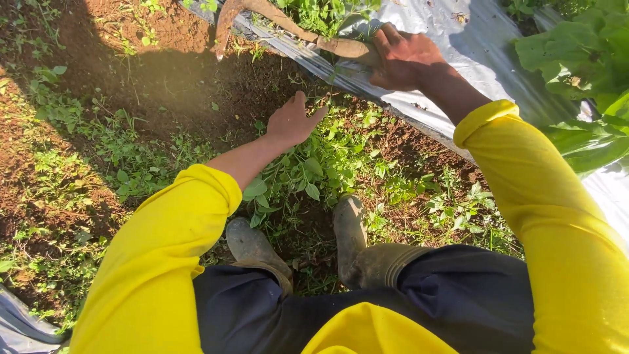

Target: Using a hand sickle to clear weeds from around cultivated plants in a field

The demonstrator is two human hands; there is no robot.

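Left hand (291,122) spread over weeds (308,167); right hand (401,60) grips tool handle (341,46).

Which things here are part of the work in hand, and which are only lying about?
In hand:
- left hand reaching into the low weeds
- right hand gripping a muddy tool handle on the silver plastic sheet

Lying about:
- large-leaved plants at right
- bare red soil
- muddy boots, just worn

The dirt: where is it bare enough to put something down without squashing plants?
Bare soil lies in front of the left hand, between the weeds and the silver plastic sheet. Around the boots weeds crowd the ground. The right hand holds a muddy wooden handle on the sheet.
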